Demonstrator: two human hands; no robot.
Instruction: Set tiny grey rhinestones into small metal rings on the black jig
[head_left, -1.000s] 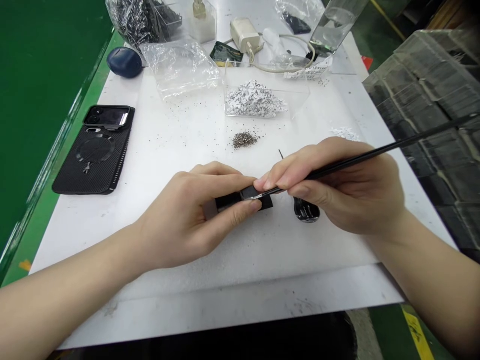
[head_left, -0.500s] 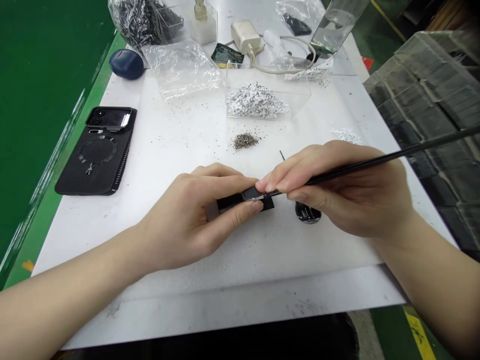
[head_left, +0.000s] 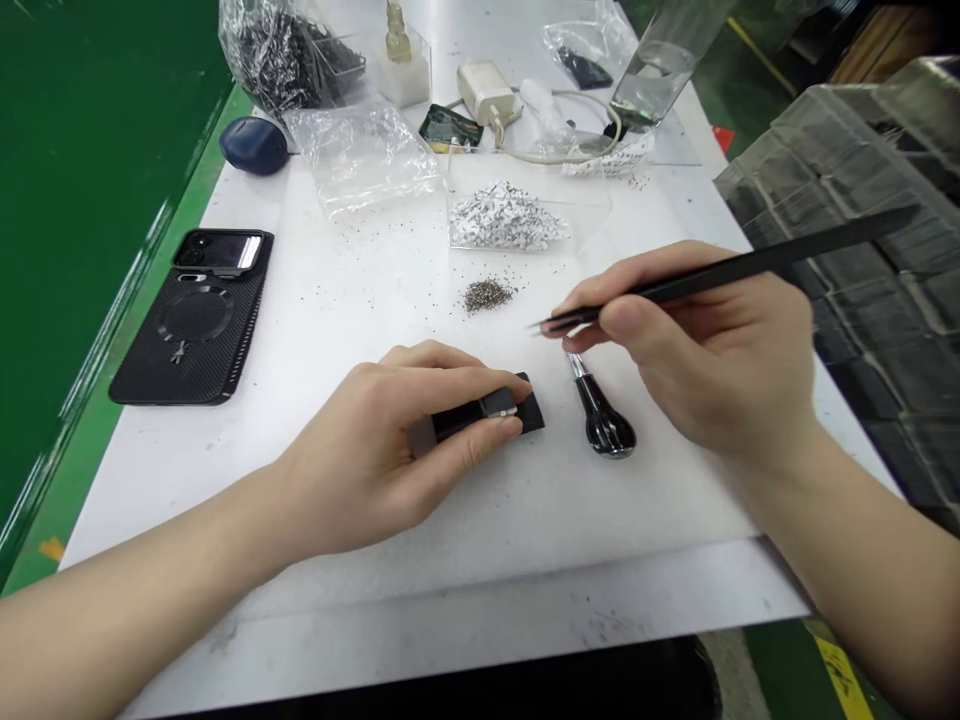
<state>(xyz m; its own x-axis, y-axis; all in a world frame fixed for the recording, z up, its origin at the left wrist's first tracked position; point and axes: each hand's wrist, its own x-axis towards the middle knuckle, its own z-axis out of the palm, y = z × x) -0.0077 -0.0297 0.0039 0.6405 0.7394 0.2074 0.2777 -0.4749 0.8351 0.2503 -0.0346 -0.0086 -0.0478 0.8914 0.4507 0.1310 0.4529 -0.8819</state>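
The left hand [head_left: 382,440]'s grip was clamped on a black block [head_left: 491,404], thumb and forefinger along its sides, well back from the near edge of the desk [head_left: 525,560]. The right hand [head_left: 697,350] pinched black tweezers [head_left: 795,250], tips raised. The black block looked squared, its pale end perhaps metallic. Beyond lay a glossy bulb-handled tool [head_left: 607,425], brownish grains [head_left: 487,295] and white chips [head_left: 510,217].

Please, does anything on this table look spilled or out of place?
Perhaps spilled: the small metallic bits lie loose on the work surface, with stray grains scattered around their pile, whereas most white pieces sit inside a clear tray.
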